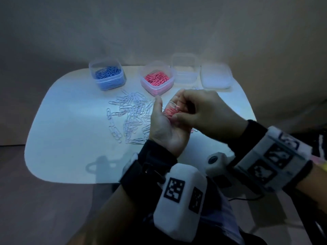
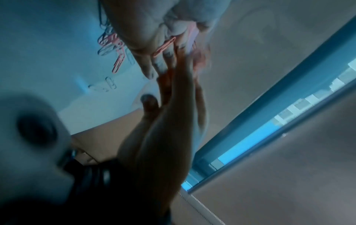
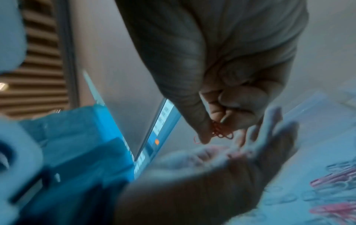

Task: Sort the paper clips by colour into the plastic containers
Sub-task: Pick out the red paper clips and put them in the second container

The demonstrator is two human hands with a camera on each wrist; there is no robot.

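My left hand (image 1: pixel 165 124) is held palm up above the table, fingers relaxed, with a few pink paper clips (image 1: pixel 170 112) lying on it. My right hand (image 1: pixel 187 110) hovers over that palm, its fingers curled and pinching a small bunch of pink clips (image 3: pixel 221 133). A pile of white paper clips (image 1: pixel 131 117) lies on the table left of both hands. At the back stand a container of blue clips (image 1: pixel 108 76), a container of pink clips (image 1: pixel 156 79) and a clear container (image 1: pixel 184 70) with nothing visible in it.
A clear lid (image 1: pixel 215 77) lies flat at the back right. More pink clips (image 2: pixel 117 50) lie loose on the white table (image 1: pixel 67 147) under and beside the hands. The table's front edge is near my wrists.
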